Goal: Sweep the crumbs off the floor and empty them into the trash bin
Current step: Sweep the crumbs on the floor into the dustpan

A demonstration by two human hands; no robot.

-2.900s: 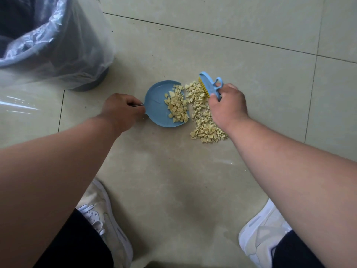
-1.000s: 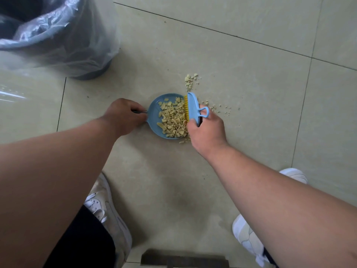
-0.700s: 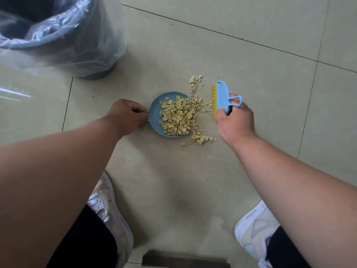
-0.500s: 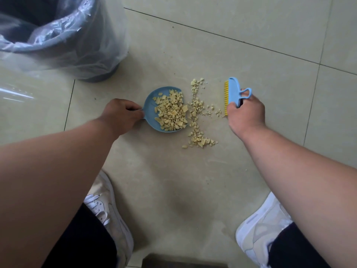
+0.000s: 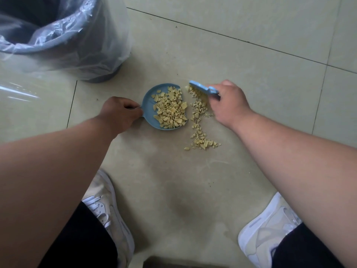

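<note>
- trash bin [image 5: 63, 41] with clear liner stands far-left on the tile floor [image 5: 251, 55], well apart from the work; emptying step not yet begun
- left hand [image 5: 119, 113] closed around the handle of the blue dustpan [image 5: 148, 105]; pan lies flat, its open lip facing right; best kept pressed to the floor so nothing slides under
- right hand [image 5: 229, 101] clamped on the blue hand brush [image 5: 202, 89], bristles down just beside the far end of the pan lip
- crumbs in pan [image 5: 171, 111]: the bulk, heaped near the lip; judgement: tilt handle-side low before lifting or they spill
- loose crumbs [image 5: 201, 132]: a trail on the floor just right of the lip, running toward the person; short leftward strokes, far end first, then the near cluster; may need the pan shifted nearer
</note>
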